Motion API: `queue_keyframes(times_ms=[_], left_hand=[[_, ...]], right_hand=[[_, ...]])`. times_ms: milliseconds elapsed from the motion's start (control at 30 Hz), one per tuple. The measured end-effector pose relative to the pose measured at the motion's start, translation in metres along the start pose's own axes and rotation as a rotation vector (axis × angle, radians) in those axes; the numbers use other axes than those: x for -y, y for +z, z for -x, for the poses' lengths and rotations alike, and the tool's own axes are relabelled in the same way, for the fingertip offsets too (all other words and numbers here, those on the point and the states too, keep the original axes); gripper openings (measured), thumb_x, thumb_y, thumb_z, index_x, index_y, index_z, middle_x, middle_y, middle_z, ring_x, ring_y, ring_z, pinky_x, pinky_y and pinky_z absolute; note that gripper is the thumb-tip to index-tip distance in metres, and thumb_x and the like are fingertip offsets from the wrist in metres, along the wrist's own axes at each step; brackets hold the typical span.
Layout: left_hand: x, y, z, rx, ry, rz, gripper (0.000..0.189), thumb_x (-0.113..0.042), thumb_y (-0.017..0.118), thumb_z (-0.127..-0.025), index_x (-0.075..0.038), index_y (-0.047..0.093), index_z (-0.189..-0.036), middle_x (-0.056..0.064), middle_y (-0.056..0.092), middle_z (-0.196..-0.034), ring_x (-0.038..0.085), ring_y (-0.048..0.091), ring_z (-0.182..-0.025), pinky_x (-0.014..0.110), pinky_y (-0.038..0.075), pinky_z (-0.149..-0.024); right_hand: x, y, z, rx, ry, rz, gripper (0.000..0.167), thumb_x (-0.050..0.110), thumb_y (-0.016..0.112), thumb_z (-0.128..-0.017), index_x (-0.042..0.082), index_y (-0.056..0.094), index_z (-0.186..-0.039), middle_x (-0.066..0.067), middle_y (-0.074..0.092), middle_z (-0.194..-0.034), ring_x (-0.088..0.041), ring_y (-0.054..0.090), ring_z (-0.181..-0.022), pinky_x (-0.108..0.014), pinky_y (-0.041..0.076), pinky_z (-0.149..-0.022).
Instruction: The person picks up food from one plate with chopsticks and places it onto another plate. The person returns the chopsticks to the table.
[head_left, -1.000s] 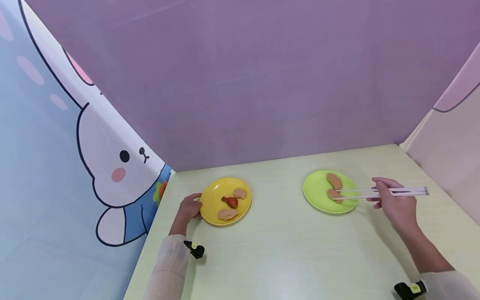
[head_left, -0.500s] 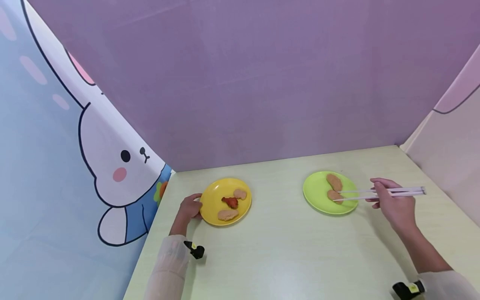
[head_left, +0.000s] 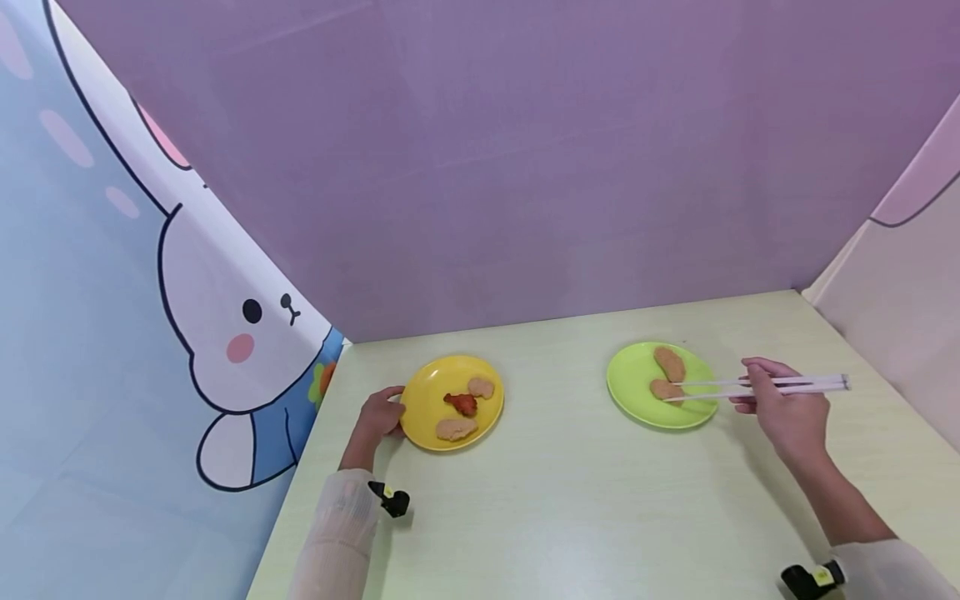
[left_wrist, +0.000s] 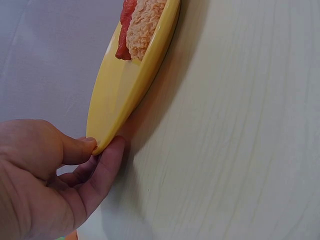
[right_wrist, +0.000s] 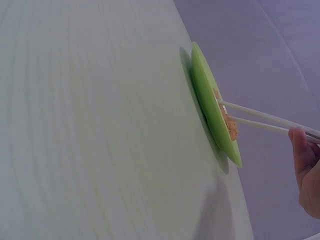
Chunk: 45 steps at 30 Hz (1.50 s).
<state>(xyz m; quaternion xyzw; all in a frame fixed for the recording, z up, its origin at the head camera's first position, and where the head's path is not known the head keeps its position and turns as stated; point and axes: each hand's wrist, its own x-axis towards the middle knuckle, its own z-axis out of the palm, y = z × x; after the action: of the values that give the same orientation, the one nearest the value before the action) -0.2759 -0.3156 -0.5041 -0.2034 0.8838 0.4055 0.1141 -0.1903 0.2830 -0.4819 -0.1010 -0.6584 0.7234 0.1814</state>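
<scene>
My left hand (head_left: 380,414) pinches the left rim of a yellow plate (head_left: 423,392), thumb on top and fingers beneath. On that plate lie a red drumstick-shaped piece (head_left: 462,404) and two tan fried-looking pieces, one large (head_left: 456,429) and one small (head_left: 481,387). With my right hand (head_left: 791,412) I hold a pair of white chopsticks (head_left: 806,386), pointing left over a green plate (head_left: 630,387). Their tips are at the lower tan piece (head_left: 664,392) on the green plate. A longer tan piece (head_left: 670,364) lies just above it.
Both plates stand on a pale wood-grain table (head_left: 555,467). A purple wall panel (head_left: 525,167) rises at its back edge, and a rabbit-printed blue panel (head_left: 240,358) stands along the left. A pale panel (head_left: 900,317) borders the right side.
The lower tan piece on the green plate has shifted slightly left, along with the chopstick tips. My left hand and the yellow plate stay put.
</scene>
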Motion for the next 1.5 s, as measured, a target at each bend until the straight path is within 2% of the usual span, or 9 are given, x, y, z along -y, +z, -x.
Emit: queue_keyframes(times_ms=[233,533,1067,1267,1500], left_hand=[[0.0,-0.001,0.0,0.0,0.003,0.004,0.052,-0.006,0.052,-0.095,-0.012,0.053,-0.147,0.017,0.07,-0.111,0.016,0.067,-0.062,0.028,0.059,-0.058],[0.0,-0.001,0.002,0.001,0.026,0.003,0.052,-0.006,0.052,-0.095,-0.011,0.053,-0.147,0.017,0.071,-0.109,0.014,0.067,-0.061,0.028,0.058,-0.058],[0.004,-0.001,-0.006,0.002,0.043,-0.014,0.052,-0.007,0.053,-0.095,-0.011,0.054,-0.147,0.017,0.072,-0.11,0.013,0.068,-0.061,0.027,0.058,-0.058],[0.004,-0.001,-0.007,0.006,0.025,-0.021,0.052,-0.008,0.053,-0.096,-0.012,0.053,-0.148,0.017,0.071,-0.111,0.015,0.069,-0.062,0.027,0.058,-0.059],[0.004,-0.001,-0.009,0.012,0.03,-0.029,0.052,-0.008,0.054,-0.096,-0.011,0.053,-0.148,0.017,0.071,-0.11,0.014,0.068,-0.061,0.027,0.058,-0.059]], right_hand=[[0.001,0.001,-0.001,-0.032,0.02,-0.094,0.011,0.014,0.067,-0.097,0.018,0.077,-0.101,0.007,0.076,-0.078,-0.009,0.072,-0.054,-0.023,0.057,-0.051],[0.006,0.006,0.0,-0.027,0.021,-0.18,0.01,0.013,0.068,-0.096,0.015,0.077,-0.1,0.003,0.076,-0.078,-0.012,0.073,-0.055,-0.024,0.057,-0.051],[0.009,0.025,0.001,-0.026,-0.009,-0.205,0.011,0.013,0.068,-0.097,0.011,0.076,-0.103,0.0,0.076,-0.078,-0.011,0.073,-0.056,-0.024,0.057,-0.051],[0.011,0.034,-0.002,-0.049,0.017,-0.218,0.012,0.014,0.068,-0.096,0.01,0.077,-0.104,0.0,0.076,-0.077,-0.013,0.072,-0.055,-0.024,0.058,-0.051],[0.01,0.045,-0.004,-0.019,0.033,-0.266,0.011,0.013,0.066,-0.097,0.009,0.075,-0.103,-0.004,0.076,-0.078,-0.015,0.073,-0.055,-0.025,0.058,-0.052]])
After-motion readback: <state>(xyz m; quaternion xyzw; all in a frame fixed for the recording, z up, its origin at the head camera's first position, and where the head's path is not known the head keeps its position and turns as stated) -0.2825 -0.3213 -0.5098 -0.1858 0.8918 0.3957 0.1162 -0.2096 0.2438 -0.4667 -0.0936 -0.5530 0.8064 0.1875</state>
